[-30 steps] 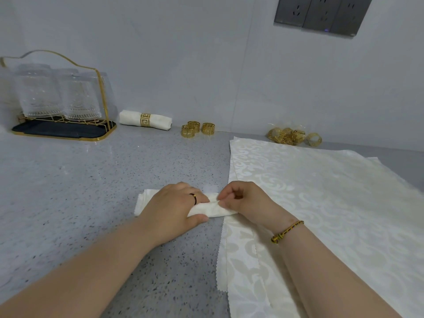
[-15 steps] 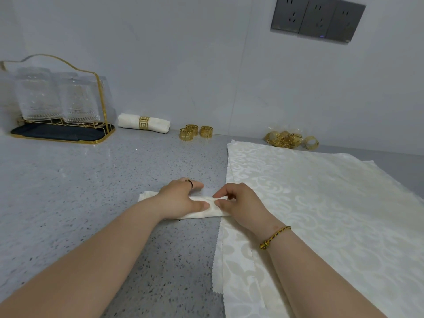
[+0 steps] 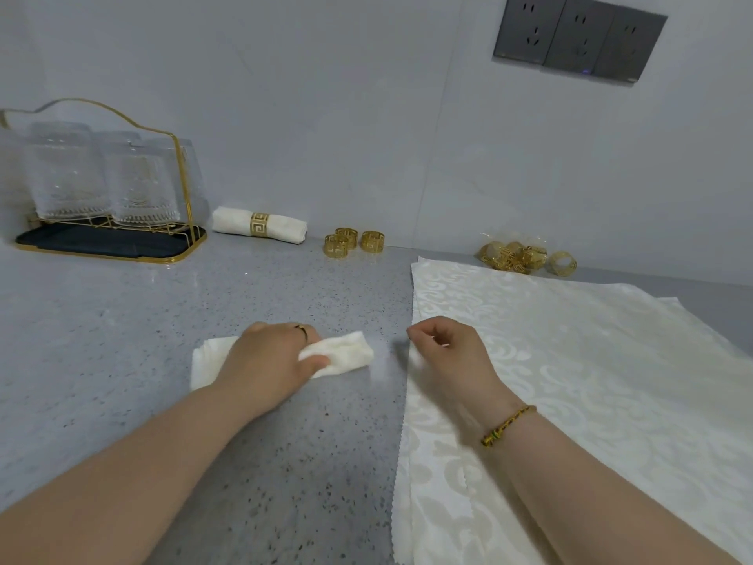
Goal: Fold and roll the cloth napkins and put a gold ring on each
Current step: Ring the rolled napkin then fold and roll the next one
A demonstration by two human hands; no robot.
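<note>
A rolled cream napkin (image 3: 348, 352) lies on the grey speckled counter, and my left hand (image 3: 269, 360) grips its middle, thumb under, fingers over. My right hand (image 3: 444, 348) hovers just right of the roll with loosely curled fingers, holding nothing. It sits over the left edge of a stack of flat cream patterned napkins (image 3: 570, 360). Three loose gold rings (image 3: 352, 241) stand near the wall. A finished rolled napkin with a gold ring (image 3: 259, 224) lies by the wall.
A gold-framed rack of clear glasses on a black tray (image 3: 110, 242) stands at the back left. A heap of more gold rings (image 3: 525, 258) lies behind the flat napkins. Grey wall sockets (image 3: 578, 36) are above right.
My right hand has let go of the roll's right end and drawn away to the right. My left hand still holds the roll, which has shifted slightly left.
</note>
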